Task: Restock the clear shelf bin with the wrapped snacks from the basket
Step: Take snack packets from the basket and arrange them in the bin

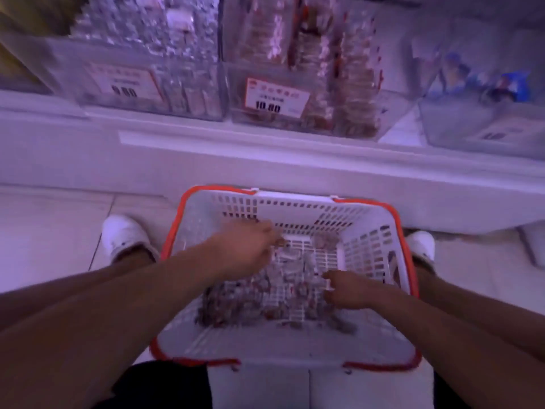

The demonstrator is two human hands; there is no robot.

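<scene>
1. The wrapped snacks (283, 293) are seen as small, crinkled, clear-wrapped pieces heaped on the slotted floor of the white basket (371, 249), which is rimmed in red.
2. The left hand (250, 249) is curled over the heap; whether anything is held cannot be told.
3. The right hand (351, 293) is closed among snacks; its grip is blurred.
4. The clear shelf bin (309, 84) is set well beyond both hands.

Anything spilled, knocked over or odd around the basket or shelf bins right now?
Nothing stands out. The wrapped snacks lie loose inside the basket, none visible on the floor. Both the left hand and right hand are down among them. The shelf bins sit upright, though the picture is blurred.
</scene>
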